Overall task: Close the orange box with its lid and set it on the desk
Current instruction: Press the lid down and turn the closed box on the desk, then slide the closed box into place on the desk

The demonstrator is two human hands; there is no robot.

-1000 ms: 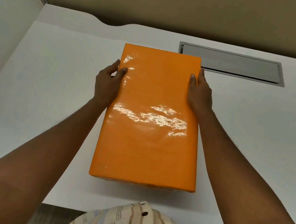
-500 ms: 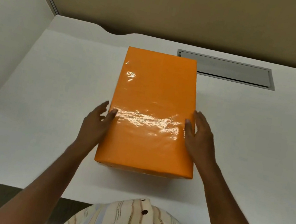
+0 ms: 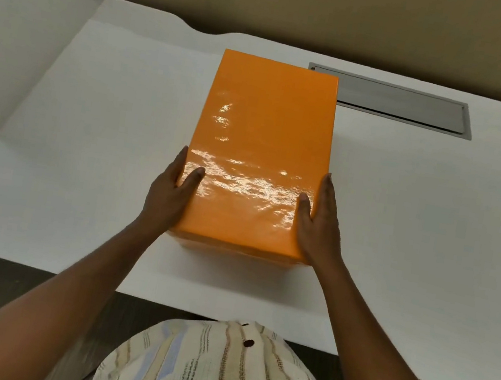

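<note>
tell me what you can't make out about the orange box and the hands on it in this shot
- Head view: the orange box shows only its glossy lid top; whether the lid is fully seated is hidden beneath it.
- Box contents: covered by the lid.
- Fingers of the left hand and right hand: mostly behind the box sides, so their grip is unclear.
- Whether the box rests on the desk: its bottom edge is hidden.

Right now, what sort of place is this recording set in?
Probably an office cubicle: a white desk enclosed by partition panels, with a grey cable hatch set into the desktop behind the orange box.
</note>
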